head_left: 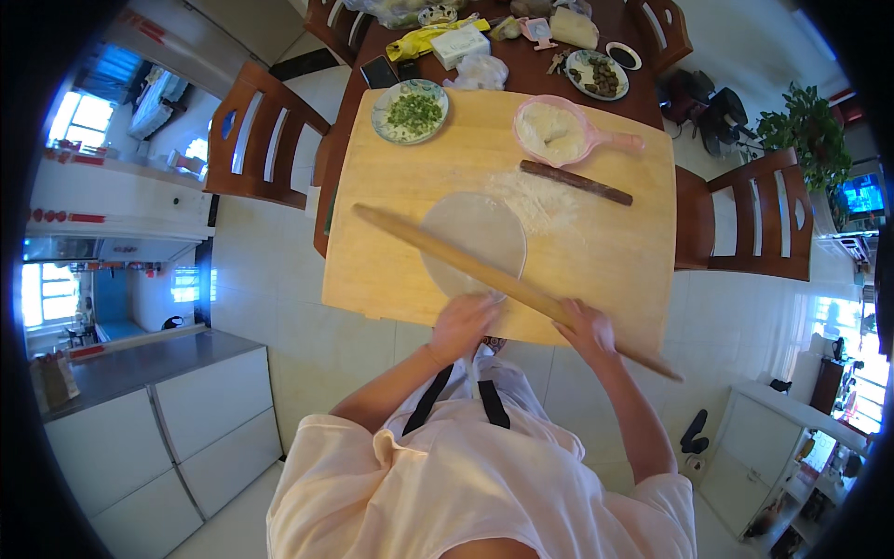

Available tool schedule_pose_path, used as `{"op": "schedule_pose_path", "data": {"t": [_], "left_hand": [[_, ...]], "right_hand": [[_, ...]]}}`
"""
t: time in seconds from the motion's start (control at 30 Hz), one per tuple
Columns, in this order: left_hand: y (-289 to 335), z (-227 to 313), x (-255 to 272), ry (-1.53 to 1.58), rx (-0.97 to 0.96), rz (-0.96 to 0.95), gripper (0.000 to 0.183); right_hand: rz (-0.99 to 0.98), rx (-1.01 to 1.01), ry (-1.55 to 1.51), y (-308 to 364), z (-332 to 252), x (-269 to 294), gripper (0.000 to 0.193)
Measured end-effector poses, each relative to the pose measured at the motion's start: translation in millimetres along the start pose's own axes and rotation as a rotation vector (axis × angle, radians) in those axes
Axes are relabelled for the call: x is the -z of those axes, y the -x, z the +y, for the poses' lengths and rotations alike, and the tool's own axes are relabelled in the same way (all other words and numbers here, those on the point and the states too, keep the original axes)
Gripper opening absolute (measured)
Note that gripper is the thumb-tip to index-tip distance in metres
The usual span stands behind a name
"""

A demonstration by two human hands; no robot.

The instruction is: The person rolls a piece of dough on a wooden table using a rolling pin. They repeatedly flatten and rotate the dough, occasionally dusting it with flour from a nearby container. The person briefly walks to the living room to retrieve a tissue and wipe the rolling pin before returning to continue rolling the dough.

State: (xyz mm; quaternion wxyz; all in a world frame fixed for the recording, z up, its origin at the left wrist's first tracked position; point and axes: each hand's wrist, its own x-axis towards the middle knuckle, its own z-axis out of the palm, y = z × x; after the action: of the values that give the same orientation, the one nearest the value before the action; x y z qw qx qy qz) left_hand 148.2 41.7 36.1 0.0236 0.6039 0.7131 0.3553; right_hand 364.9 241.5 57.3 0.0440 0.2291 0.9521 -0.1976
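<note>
A thin round sheet of dough [477,222] lies on the wooden board [372,270]. Slanting across it from far left to near right is a long wooden rolling pin [438,248]; its near end juts past the board's edge. My right hand [587,330] is wrapped round the pin to the right of the dough. At the dough's near edge, my left hand [466,326] has its fingers curled together, seemingly pinching the rim; the fingertips are partly hidden. Loose flour [538,207] is scattered beyond the dough, beside a short dark rolling pin [577,183].
On the board's far side stand a plate of chopped green onion [412,114] and a pink handled bowl of flour [553,130]. Behind are a plate of dark food pieces [598,76], a tissue pack [460,47] and a phone [379,72]. Wooden chairs [265,135] flank the table.
</note>
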Motion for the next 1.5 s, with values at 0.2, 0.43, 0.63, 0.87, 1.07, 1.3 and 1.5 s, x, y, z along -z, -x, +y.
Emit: {"op": "schedule_pose_path", "data": {"t": [0.2, 0.43, 0.63, 0.87, 1.07, 1.3, 1.5], "left_hand": [[-3, -84, 36, -0.324, 0.237, -0.092, 0.063], [-31, -126, 26, -0.355, 0.2, -0.267, 0.071], [-114, -162, 12, -0.368, 0.114, -0.298, 0.061], [-181, -201, -14, -0.218, 0.033, -0.335, 0.052], [-166, -190, -12, 0.049, -0.021, -0.432, 0.052], [-136, -193, -5, 0.041, 0.578, -0.255, 0.024], [-39, -157, 64, -0.046, 0.665, -0.171, 0.031]], "right_hand": [[0.0, 0.063, 0.013, -74, -50, -35, 0.054], [0.222, -0.191, 0.042, -90, -67, -47, 0.068], [0.296, -0.318, 0.101, -159, -34, -37, 0.063], [0.443, -0.397, 0.156, -208, -8, -16, 0.061], [0.406, -0.154, 0.047, -130, -59, -56, 0.055], [0.404, -0.089, -0.016, -91, -83, -42, 0.044], [0.272, 0.004, -0.086, -58, -115, -50, 0.041]]}}
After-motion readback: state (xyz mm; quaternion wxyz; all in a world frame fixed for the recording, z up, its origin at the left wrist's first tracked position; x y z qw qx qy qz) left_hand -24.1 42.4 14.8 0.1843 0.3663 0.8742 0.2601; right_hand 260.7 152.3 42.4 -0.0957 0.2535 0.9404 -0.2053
